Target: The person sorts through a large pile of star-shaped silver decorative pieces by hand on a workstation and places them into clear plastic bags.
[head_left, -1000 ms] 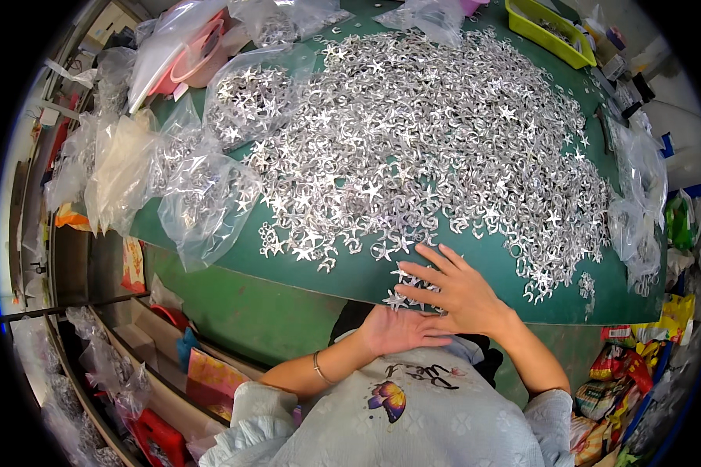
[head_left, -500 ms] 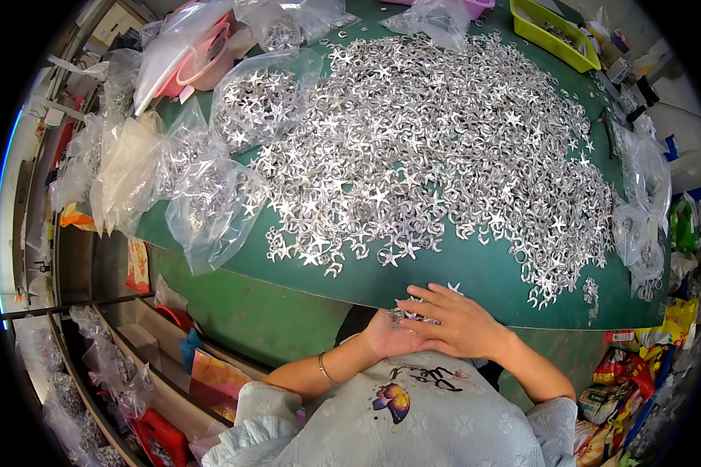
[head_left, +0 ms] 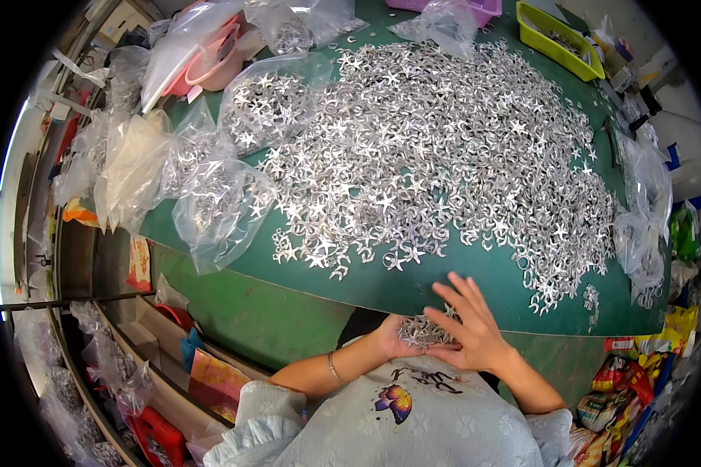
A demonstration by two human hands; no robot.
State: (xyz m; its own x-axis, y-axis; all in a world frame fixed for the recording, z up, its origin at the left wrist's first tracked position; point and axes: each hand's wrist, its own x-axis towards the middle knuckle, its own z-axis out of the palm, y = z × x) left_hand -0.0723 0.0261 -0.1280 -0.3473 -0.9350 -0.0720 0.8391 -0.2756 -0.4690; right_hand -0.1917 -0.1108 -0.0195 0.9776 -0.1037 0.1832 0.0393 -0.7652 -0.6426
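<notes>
At the near table edge my left hand (head_left: 391, 338) is cupped, palm up, around a handful of small silver metal pieces (head_left: 424, 330). My right hand (head_left: 475, 333) is held against the right side of that handful, its fingers raised and spread apart. Its thumb side is near the pieces; I cannot tell whether it pinches any. Beyond both hands lies a wide heap of silver star-shaped and crescent-shaped pieces (head_left: 436, 132), spread over the green tabletop (head_left: 335, 292).
Clear plastic bags (head_left: 222, 214) of similar pieces line the table's left side, beside pink baskets (head_left: 214, 66). A yellow-green tray (head_left: 561, 43) and a purple basket (head_left: 475, 9) stand at the back. More plastic bags (head_left: 642, 202) lie at the right edge. Shelving (head_left: 144, 342) stands lower left.
My right hand has lifted off the handful and spread its fingers, uncovering the pieces in my left palm. The view has shifted slightly.
</notes>
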